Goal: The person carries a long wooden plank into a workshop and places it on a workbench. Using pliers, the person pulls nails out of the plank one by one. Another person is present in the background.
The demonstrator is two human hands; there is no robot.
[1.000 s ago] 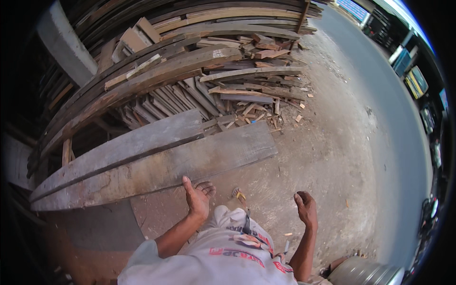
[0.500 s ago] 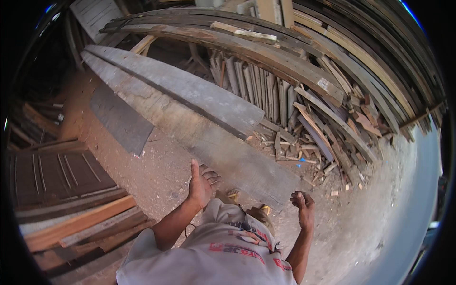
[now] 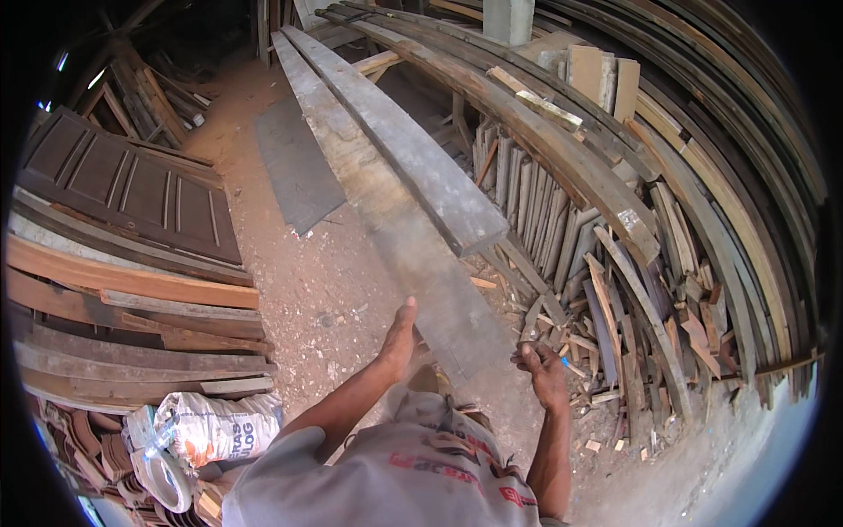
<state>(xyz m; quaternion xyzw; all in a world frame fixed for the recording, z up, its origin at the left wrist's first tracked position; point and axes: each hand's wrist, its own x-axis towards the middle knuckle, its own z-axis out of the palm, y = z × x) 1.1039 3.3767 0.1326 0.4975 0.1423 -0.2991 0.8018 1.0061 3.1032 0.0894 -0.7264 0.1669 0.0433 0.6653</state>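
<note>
Both hands reach toward the near end of a long grey plank (image 3: 413, 255) that runs from about 11 o'clock at the top of the view down to the middle, lying on the sandy dirt floor (image 3: 299, 290). The left hand (image 3: 399, 338) is flat and open, fingers together and pointing up, its edge touching or just beside the plank's left side near the end. The right hand (image 3: 543, 369) sits at about 5 o'clock from the plank's end, fingers curled loosely inward; whether it pinches anything cannot be told. A second, thicker plank (image 3: 395, 140) lies on top of the first, ending just past the middle. At 3 o'clock is a heap of offcuts (image 3: 615, 325) and standing boards, with long curved boards (image 3: 720, 202) stacked behind. At 9 o'clock a dark panelled door (image 3: 123, 189) lies flat above a stack of brown boards (image 3: 132, 307). At 7 o'clock sits a white sack (image 3: 215, 426). A flat grey sheet (image 3: 294, 167) lies on the floor at 11 o'clock.
</note>
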